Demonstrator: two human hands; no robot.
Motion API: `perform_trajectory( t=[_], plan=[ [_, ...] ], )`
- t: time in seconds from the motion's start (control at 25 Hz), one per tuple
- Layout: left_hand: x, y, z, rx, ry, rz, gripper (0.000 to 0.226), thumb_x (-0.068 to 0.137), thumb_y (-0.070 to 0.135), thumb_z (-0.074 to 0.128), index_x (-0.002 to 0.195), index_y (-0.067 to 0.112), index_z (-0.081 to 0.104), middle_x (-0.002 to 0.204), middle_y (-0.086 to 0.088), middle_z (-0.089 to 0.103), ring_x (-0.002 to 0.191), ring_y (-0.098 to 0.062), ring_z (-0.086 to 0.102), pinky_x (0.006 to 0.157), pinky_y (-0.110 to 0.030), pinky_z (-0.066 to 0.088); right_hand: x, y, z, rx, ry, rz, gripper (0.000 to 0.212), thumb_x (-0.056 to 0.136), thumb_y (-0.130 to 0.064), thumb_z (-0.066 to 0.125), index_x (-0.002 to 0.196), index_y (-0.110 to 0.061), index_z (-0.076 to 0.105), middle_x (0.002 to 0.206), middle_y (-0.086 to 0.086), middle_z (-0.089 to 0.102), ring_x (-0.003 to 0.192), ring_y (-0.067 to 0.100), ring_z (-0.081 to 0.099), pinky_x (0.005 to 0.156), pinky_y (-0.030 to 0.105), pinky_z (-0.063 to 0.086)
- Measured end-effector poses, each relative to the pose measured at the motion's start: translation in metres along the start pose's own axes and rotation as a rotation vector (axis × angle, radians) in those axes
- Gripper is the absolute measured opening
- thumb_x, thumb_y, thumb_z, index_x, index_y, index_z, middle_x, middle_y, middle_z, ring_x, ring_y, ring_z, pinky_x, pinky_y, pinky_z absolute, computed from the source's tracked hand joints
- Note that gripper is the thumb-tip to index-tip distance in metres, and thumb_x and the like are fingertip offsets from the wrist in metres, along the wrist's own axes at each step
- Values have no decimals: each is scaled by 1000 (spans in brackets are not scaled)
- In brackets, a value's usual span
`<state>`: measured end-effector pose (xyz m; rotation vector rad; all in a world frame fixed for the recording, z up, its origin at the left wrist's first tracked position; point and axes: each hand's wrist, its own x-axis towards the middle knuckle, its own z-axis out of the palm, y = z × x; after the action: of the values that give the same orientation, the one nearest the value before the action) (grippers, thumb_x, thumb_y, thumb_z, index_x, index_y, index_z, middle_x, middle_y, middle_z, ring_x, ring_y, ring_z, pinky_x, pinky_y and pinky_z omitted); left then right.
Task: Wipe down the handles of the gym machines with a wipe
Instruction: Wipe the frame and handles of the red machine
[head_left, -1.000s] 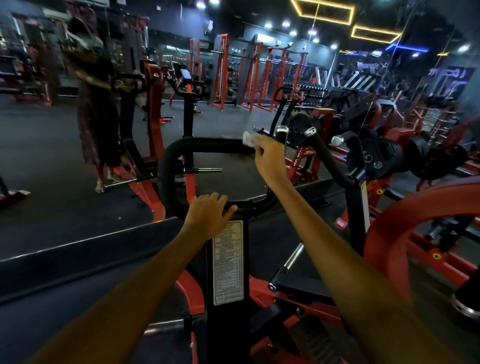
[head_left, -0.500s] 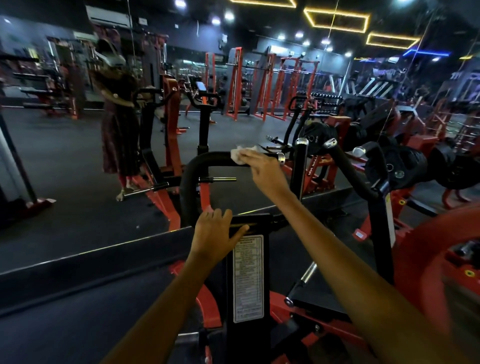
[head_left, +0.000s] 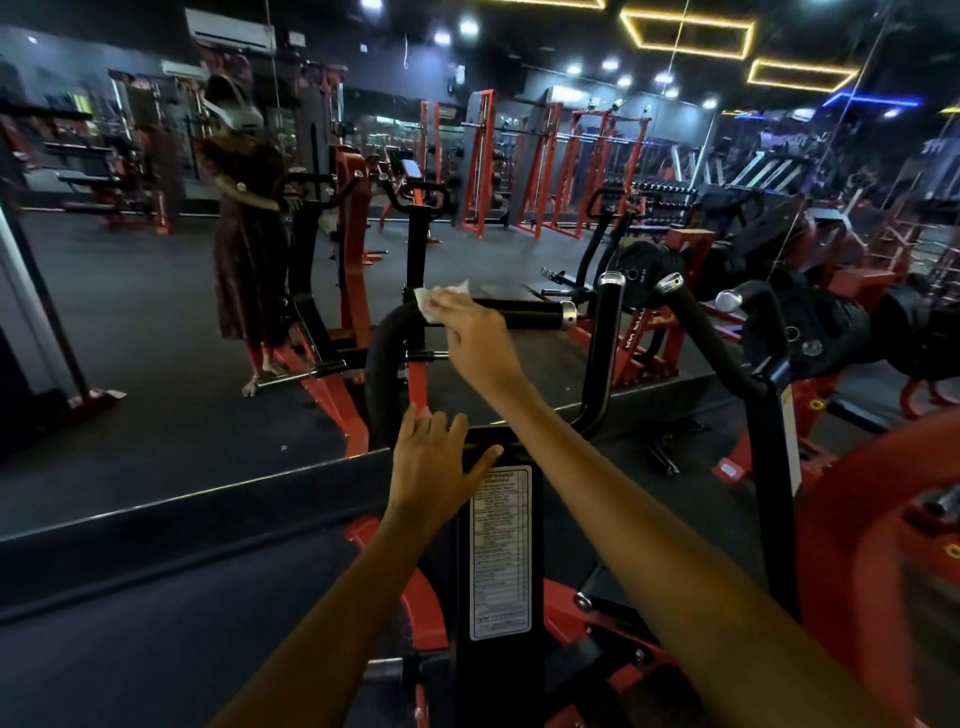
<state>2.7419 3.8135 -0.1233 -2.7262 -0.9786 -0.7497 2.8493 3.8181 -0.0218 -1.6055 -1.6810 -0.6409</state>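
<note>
Wipe (head_left: 440, 300) now sits at the left end of the black handle (head_left: 519, 313), near its bend; a second ago we held it close to the chrome-capped end, so most of the straight grip reads as covered (the curved drop likely remains). Our right hand (head_left: 475, 332) reaches forward, arm extended, fingers pressing the wipe against the bar. Our left hand (head_left: 434, 462) rests flat, fingers relaxed, on the machine's upright post (head_left: 498, 545), grasping nothing.
</note>
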Motion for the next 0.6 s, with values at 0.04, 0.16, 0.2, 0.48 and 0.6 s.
perform_trajectory(
  t=[0.04, 0.16, 0.2, 0.48, 0.6],
  plan=[
    [-3, -1, 3, 9, 21, 5, 75, 89, 67, 17, 115, 12, 62, 93, -6, 65, 94, -22, 63, 112, -44, 29, 3, 1, -3, -15, -58, -42, 37, 83, 15, 51, 117, 4, 59, 125, 20, 57, 120, 29, 53, 107, 39, 36],
    [-7, -8, 11, -22, 8, 46, 84, 91, 68, 9, 119, 8, 61, 97, -9, 64, 99, -26, 62, 112, -46, 28, -8, 31, -27, -118, -123, -128, 50, 79, 22, 48, 120, -4, 60, 129, 14, 56, 123, 26, 50, 105, 37, 37],
    [-8, -10, 11, -44, -19, 50, 89, 90, 70, 4, 122, 8, 58, 102, -9, 64, 105, -28, 60, 113, -46, 28, -16, 48, -36, -158, -102, -119, 53, 77, 23, 47, 119, -6, 61, 128, 13, 57, 123, 25, 51, 102, 39, 41],
    [-8, -10, 14, -65, -22, 43, 82, 88, 68, 12, 125, 9, 55, 106, -8, 62, 108, -28, 57, 112, -44, 29, -44, 101, -67, -154, -24, 111, 40, 80, 19, 50, 115, 2, 60, 124, 17, 58, 124, 29, 50, 108, 35, 30],
    [-7, -8, 14, -55, 16, 42, 80, 88, 67, 14, 123, 9, 56, 105, -8, 62, 106, -28, 57, 112, -43, 29, -33, 78, -48, -122, -2, 12, 39, 80, 19, 51, 114, 2, 61, 123, 17, 58, 119, 29, 54, 102, 40, 42]
  ],
)
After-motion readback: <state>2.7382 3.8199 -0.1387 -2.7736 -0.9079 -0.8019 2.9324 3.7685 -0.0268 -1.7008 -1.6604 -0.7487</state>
